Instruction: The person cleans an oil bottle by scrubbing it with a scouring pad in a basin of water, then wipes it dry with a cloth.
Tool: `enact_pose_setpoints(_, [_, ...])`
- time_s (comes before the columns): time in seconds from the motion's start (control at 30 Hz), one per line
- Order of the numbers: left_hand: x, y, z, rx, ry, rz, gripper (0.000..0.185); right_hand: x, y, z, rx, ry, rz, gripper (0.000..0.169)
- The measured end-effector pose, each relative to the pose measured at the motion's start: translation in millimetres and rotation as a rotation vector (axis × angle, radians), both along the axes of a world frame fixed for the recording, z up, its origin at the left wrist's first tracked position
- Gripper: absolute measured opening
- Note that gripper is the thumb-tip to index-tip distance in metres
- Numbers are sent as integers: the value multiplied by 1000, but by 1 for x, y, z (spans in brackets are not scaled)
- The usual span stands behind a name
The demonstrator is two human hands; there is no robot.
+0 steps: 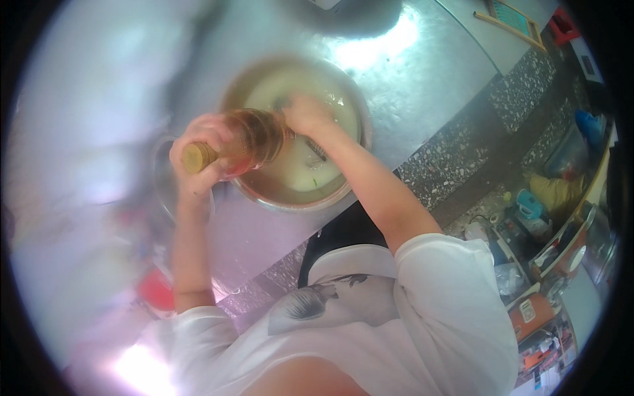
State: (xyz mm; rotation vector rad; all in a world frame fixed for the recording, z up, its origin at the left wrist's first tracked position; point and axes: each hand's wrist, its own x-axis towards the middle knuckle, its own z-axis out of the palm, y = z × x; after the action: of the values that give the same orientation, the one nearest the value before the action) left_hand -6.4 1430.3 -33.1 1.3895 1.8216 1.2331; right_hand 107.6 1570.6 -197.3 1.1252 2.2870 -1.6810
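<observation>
My left hand (200,148) grips a clear plastic bottle (255,141) of amber liquid near its yellow cap (198,157). The cap is on and points up towards me, while the bottle's body covers part of a round metal basin (277,204). Pale, milky liquid (297,173) fills the basin, with a small green fleck near the front. Inside the basin, my right hand (307,115) has its fingers curled around the dark end of a utensil. Wire-like loops (316,148) show below my right wrist; the rest is hidden.
The basin stands on a shiny metal table (411,94). Behind the left forearm is a second round vessel (166,168), blurred. A wooden-framed item (515,24) lies at the far right. Crowded shelves (545,297) and a speckled floor (446,163) are on the right; a red object (157,289) sits low left.
</observation>
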Motion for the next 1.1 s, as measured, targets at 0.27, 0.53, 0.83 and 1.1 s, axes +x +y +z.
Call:
enact_pose_setpoints(0.27, [43, -12, 11, -73, 132, 389, 38, 16, -25, -25, 236, 171, -305, 32])
enact_pose_setpoints(0.53, [97, 9, -8, 87, 110, 819, 33, 52, -49, 105, -67, 762, -580, 33])
enact_pose_setpoints(0.83, [99, 13, -16, 207, -44, 990, 13, 25, -65, 10, 69, 394, -558, 30])
enact_pose_setpoints(1.1, [63, -19, -17, 183, -45, 556, 14, 25, -41, -7, 158, 15, -397, 29])
